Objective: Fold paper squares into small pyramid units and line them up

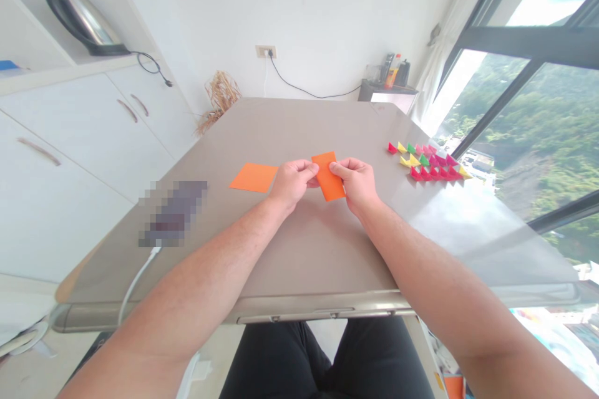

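Note:
Between my two hands, above the middle of the table, is a piece of orange paper (330, 182), a narrow rectangle that looks folded. My left hand (292, 182) pinches its left edge with thumb and fingers. On the opposite side, my right hand (356, 182) grips the right edge, its thumb pressed on the face of the paper. The fingers behind the paper are partly hidden. Just left of my left hand, a flat orange sheet (253, 177) lies on the table, its right end close to that hand.
Several small folded paper boats (433, 173) in red, pink, yellow and green stand in rows on the table's right (318, 262). A blurred-out dark device (180, 209) with a white cable (135, 280) lies at left. A window (515, 93) borders the right side.

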`<state>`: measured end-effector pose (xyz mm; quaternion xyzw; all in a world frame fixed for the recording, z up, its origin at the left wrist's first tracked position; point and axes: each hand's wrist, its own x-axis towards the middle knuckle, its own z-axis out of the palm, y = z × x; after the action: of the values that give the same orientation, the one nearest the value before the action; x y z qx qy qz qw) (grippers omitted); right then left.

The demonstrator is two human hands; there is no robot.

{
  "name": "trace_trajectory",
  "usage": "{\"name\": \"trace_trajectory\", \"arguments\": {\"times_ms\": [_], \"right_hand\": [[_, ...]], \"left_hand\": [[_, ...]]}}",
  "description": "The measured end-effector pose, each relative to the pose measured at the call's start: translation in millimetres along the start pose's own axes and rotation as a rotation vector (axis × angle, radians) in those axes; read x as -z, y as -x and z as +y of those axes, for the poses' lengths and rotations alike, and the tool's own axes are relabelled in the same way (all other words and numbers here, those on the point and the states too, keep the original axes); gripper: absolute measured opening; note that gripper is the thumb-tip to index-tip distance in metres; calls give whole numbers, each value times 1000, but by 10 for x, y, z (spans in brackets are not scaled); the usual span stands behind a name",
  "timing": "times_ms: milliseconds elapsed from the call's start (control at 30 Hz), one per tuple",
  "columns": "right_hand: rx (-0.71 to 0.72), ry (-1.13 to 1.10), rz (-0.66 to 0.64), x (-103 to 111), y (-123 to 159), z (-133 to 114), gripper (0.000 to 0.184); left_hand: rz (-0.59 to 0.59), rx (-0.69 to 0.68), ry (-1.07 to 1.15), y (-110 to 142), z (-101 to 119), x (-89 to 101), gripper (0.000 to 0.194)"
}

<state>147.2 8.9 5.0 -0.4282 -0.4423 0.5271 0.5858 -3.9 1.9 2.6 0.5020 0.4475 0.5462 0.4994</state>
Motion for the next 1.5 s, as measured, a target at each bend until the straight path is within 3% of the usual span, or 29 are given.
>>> {"name": "trace_trajectory", "arguments": {"times_ms": [267, 600, 867, 1333, 1500], "right_hand": [[-9, 93, -36, 15, -6, 16, 23], [-27, 95, -59, 1, 0, 21, 23], [-6, 38, -32, 0, -5, 22, 23], [-31, -2, 53, -1, -8, -35, 25], [-18, -3, 43, -20, -15, -26, 25]], "left_hand": [[126, -40, 89, -35, -2, 39, 18], [173, -62, 107, -36, 16, 6, 14], [-88, 6, 22, 9, -22, 9, 27], [-81, 23, -99, -1, -28, 16, 25], [-136, 5, -86, 16, -14, -5, 30]]}}
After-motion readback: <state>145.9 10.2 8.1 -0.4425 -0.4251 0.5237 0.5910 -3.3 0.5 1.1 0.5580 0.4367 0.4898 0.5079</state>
